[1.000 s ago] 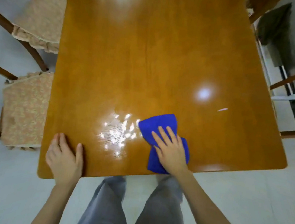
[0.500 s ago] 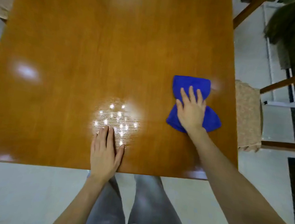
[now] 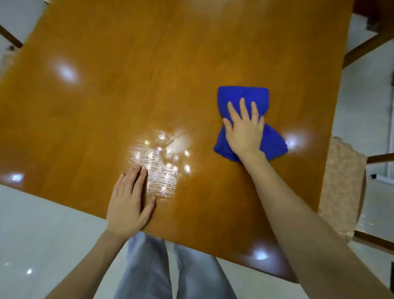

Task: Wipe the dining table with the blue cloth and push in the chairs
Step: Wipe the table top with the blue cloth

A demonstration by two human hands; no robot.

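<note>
Two hands are on the counter (image 3: 126, 67): the right hand (image 3: 245, 127) presses flat, fingers spread, on the blue cloth (image 3: 265, 142) toward the right side, while the left hand (image 3: 129, 203) rests open, holding nothing, at the near edge. Soft and light, the bunched cloth should slide easily on glossy wood, so palm pressure on its middle suits it best. One cushioned chair (image 3: 341, 185) stands just beside the right edge, not yet pushed in.

— Any writing, labels, brand marks or numbers you can read here?
— None. The dining table (image 3: 131, 73) shows only bare wood grain and bright glare spots.
— And the blue cloth (image 3: 246, 98)?
— Plain blue, no tag or print in sight.
— The chair (image 3: 341, 185) cushion?
— A faint woven pattern, no letters or figures.
</note>
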